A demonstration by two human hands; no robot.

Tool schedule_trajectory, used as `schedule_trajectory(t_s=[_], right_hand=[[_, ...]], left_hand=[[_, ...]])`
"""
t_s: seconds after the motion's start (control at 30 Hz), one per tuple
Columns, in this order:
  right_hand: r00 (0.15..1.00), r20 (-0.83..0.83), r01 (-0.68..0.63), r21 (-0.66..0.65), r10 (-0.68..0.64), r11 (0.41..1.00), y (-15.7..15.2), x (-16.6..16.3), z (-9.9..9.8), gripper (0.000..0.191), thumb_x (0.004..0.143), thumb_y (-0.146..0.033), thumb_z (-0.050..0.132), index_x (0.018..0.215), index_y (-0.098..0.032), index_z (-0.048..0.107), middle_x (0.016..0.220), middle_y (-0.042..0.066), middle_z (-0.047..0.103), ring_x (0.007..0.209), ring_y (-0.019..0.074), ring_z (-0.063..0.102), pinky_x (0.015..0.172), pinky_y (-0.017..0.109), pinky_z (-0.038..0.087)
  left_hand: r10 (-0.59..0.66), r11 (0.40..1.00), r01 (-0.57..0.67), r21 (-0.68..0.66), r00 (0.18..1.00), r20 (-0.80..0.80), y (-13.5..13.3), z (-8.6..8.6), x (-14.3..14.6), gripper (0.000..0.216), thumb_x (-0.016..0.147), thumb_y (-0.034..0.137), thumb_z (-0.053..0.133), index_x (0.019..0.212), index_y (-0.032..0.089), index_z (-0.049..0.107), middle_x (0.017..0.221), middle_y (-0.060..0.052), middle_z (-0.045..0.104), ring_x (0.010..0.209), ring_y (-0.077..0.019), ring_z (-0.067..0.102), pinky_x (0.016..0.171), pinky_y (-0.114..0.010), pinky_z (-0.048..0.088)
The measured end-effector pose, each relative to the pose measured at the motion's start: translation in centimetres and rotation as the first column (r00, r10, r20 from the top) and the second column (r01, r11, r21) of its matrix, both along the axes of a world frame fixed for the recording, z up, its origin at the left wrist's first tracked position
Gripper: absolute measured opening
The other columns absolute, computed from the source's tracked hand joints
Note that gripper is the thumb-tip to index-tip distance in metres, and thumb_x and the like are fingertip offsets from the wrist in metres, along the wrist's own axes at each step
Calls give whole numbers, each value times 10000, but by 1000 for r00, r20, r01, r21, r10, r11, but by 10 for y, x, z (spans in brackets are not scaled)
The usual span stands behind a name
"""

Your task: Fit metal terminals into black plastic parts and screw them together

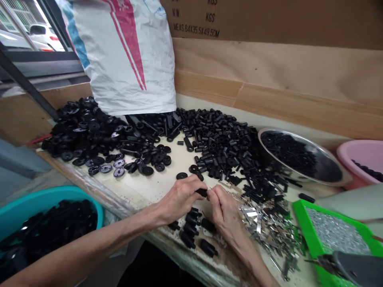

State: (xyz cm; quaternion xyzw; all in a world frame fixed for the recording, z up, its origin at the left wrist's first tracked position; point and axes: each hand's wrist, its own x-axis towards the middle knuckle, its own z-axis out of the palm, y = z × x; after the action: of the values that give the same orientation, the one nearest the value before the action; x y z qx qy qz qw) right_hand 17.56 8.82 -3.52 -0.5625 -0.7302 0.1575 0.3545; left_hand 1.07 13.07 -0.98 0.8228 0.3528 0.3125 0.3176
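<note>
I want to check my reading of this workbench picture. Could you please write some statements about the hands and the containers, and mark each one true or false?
1. The left hand and right hand pinch one small black part between them. True.
2. The metal bowl is empty. False: it holds black parts.
3. The green tray holds small silvery pieces. True.
4. The basin at the far left is pink. False: the teal basin is there, and the pink basin is at the right.
</note>
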Motion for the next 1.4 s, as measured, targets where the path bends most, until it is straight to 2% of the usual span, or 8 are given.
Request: schedule_trajectory(t_s=[0.4, 0.5, 0.6, 0.73, 0.9, 0.97, 1.17, 1.4], right_hand=[[997, 4, 77, 19, -77, 997, 3, -8, -2, 317, 976, -266, 316, 664, -219, 353, 612, -26, 441, 554, 125, 439, 549, 251, 330], [997, 9, 80, 19, -81, 997, 3, -7, -1, 333, 980, -282, 316, 656, -218, 360, 601, -28, 446, 537, 119, 438, 536, 244, 334], [996, 35, 85, 37, -86, 996, 3, -3, -2, 329, 975, -303, 322, 670, -216, 409, 640, -10, 468, 581, 134, 460, 566, 253, 351], [995, 83, 46, 28, -48, 999, 3, 5, -2, 313, 974, -318, 335, 731, -214, 502, 707, 7, 507, 631, 148, 497, 613, 267, 383], [998, 61, -8, 2, 8, 1000, 3, 14, 2, 225, 969, -306, 368, 1085, -231, 546, 908, 39, 607, 739, 164, 576, 677, 283, 439], [1000, 5, -23, -1, 23, 1000, 4, 15, 5, 218, 954, -290, 415, 1124, -224, 535, 944, 46, 613, 782, 169, 585, 708, 285, 448], [999, -17, -43, -30, 42, 999, 4, 14, 8, 125, 937, -229, 445, 904, -222, 565, 825, 11, 601, 744, 156, 573, 694, 270, 421], [1000, -2, -9, -80, 9, 997, 3, 9, 3, 179, 940, -259, 400, 789, -213, 485, 719, 10, 565, 640, 163, 529, 607, 283, 367]], left_hand=[[147, 988, -149, 38, 988, 39, -7, -19, 13, 275, 780, 18, 491, 930, 178, 657, 832, -12, 575, 753, -120, 543, 685, -215, 440], [156, 987, -153, -56, 986, 65, -5, -19, 13, 256, 751, 24, 544, 912, 182, 667, 823, -2, 578, 730, -111, 541, 659, -201, 436], [69, 986, -57, -158, 995, 71, 0, -18, 9, 233, 766, 92, 582, 957, 193, 672, 842, -1, 569, 699, -102, 536, 623, -191, 439], [20, 925, 35, -378, 990, 142, 6, -15, 4, 187, 778, 166, 577, 939, 170, 672, 835, 3, 561, 533, -64, 506, 505, -186, 422], [88, 881, 14, -473, 977, 193, 9, -11, 3, 229, 750, 159, 573, 956, 163, 672, 775, 7, 606, 549, -81, 526, 515, -190, 411], [103, 881, 2, -474, 975, 196, 9, -11, 3, 235, 736, 166, 598, 956, 162, 680, 731, 14, 595, 565, -87, 514, 529, -191, 408], [44, 908, 29, -417, 985, 165, 8, -13, 3, 214, 743, 154, 597, 936, 159, 689, 742, 15, 587, 595, -88, 495, 548, -190, 392], [56, 984, -48, -169, 997, 43, 6, -15, 5, 202, 784, 138, 597, 948, 202, 696, 850, -10, 611, 785, -135, 572, 663, -204, 438]])
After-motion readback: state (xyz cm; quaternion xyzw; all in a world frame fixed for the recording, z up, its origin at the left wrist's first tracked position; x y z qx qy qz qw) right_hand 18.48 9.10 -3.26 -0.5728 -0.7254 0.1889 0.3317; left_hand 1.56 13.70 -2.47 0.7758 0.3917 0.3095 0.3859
